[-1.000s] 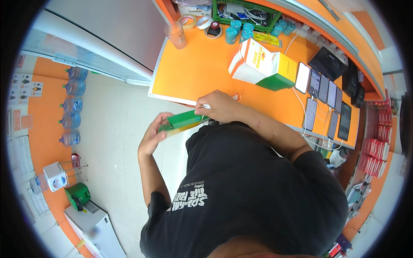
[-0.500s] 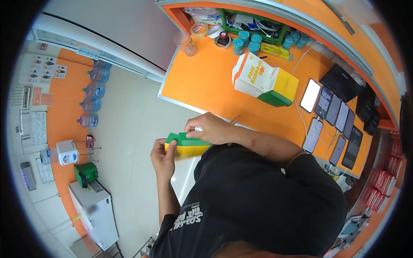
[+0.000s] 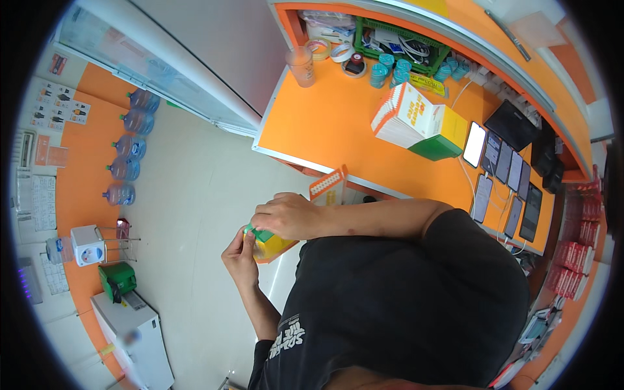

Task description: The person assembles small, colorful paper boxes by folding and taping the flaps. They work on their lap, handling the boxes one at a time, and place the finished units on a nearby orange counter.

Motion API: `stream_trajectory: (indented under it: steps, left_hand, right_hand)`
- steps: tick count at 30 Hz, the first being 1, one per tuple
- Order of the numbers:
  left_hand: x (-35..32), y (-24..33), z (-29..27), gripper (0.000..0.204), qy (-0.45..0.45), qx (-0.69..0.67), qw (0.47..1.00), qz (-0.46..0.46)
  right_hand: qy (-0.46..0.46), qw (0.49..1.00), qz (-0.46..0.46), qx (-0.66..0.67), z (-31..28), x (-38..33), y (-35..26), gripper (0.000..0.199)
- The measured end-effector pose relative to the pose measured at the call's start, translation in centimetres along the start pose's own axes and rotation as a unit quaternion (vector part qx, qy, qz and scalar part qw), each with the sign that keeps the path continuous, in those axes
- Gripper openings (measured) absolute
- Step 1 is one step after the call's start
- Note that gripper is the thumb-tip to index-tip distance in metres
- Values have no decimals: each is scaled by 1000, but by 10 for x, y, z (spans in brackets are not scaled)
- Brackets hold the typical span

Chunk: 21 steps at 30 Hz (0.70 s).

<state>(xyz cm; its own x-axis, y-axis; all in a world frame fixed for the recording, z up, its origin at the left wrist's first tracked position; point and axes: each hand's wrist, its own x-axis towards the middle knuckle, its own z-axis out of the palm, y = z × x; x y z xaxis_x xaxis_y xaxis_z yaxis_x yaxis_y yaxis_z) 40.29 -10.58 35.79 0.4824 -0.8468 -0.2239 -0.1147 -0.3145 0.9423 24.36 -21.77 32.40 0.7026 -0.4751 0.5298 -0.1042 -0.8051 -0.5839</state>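
Between my hands, in front of my black shirt, is a small green and yellow paper carton (image 3: 273,248). My left hand (image 3: 242,260) pinches its left end, thumb on top by the green flap. My right hand (image 3: 287,216) lies over the carton's upper side with bent fingers, and its fingertips meet the green flap close to the left thumb. That hand hides much of the carton's top. On the orange counter (image 3: 325,123) stands a stack of similar cartons (image 3: 416,120) in white, yellow and green.
Several phones (image 3: 484,195) with charging cables lie at the counter's right. A plastic cup (image 3: 301,67), tape rolls (image 3: 318,49) and a green basket (image 3: 396,49) stand at the back. An orange-and-white card piece (image 3: 329,185) sits beside the counter edge. Water bottles (image 3: 130,147) line the left wall.
My right hand has shifted left across the carton and turned over its top, closing in on my left thumb. The carton looks more tilted. The whole view has swung slightly.
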Motion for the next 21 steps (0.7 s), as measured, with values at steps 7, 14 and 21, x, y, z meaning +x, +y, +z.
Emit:
stream_trajectory:
  steps: [7,14,21]
  left_hand:
    - [48,-25,-136,29,14,-56,998,9]
    - [79,-44,-238,31,74,-63,995,-1]
    - [128,-52,-309,34,79,-52,995,-11]
  right_hand:
    - [-47,997,-15,59,114,114,-28,15]
    - [-121,986,-26,109,205,199,-42,16]
    - [-165,967,48,189,278,269,-39,13]
